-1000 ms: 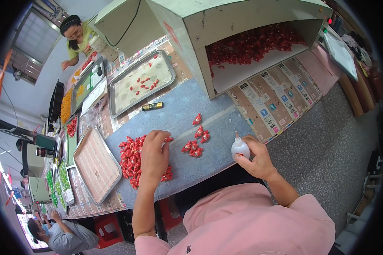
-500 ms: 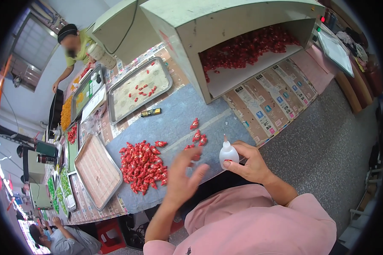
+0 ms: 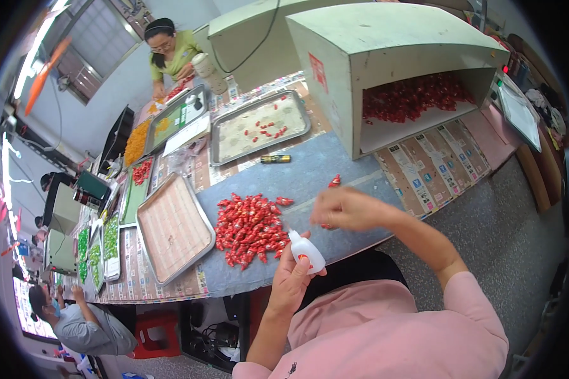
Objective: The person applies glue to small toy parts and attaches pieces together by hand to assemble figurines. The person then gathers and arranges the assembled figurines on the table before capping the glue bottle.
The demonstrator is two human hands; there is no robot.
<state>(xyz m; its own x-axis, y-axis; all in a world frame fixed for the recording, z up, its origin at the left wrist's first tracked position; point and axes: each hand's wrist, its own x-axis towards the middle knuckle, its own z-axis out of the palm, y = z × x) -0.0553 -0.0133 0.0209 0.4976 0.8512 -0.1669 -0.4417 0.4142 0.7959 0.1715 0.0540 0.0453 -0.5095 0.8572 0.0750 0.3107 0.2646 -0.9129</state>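
Observation:
My left hand (image 3: 289, 280) is closed around a white squeeze bottle (image 3: 308, 254) with a narrow nozzle, tilted up and to the left. A small red spot shows at that thumb's tip; I cannot tell whether it is a nail or a piece. My right hand (image 3: 344, 209) hovers over the blue mat (image 3: 360, 180) with its fingers curled together; what they hold, if anything, is hidden. A red piece (image 3: 326, 225) shows just below these fingers, and another small red figure-like piece (image 3: 334, 180) lies beyond them. Left of the bottle is a heap of glossy red pieces (image 3: 250, 228).
An empty-looking tray (image 3: 174, 230) lies left of the heap. A metal tray (image 3: 231, 142) with scattered red bits and a battery-like cylinder (image 3: 275, 159) are farther back. A box-shaped housing (image 3: 335, 82) with red pieces inside stands at the back right. Two co-workers sit leftward.
The squeeze bottle has passed from my right hand to my left. My right hand now reaches over the loose red pieces. The view has shifted, and the far co-worker's arms have moved.

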